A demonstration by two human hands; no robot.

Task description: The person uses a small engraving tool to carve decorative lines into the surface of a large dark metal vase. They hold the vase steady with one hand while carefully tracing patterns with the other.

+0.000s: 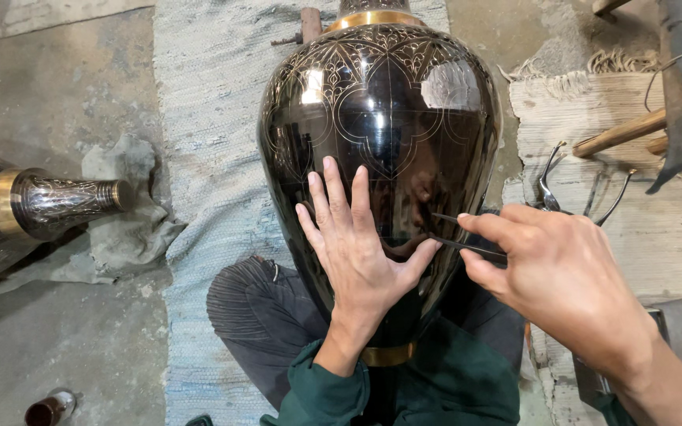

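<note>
We rest our left hand (pixel 359 251) flat, fingers spread wide and gripping nothing, on the large glossy black metal vase with fine engraved patterns and brass bands (pixel 380 142), which lies across our lap over the pale woven floor mat (pixel 207 118). Our right hand (pixel 562 276) is closed on a thin dark metal engraving tool (pixel 455 241), whose tip touches the vase's side just beside our left thumb.

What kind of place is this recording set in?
Probably a metal-engraving workshop: a large glossy black vase with fine engraved patterns, a second engraved metal vase on the floor, and metal pliers on a wooden board.
</note>
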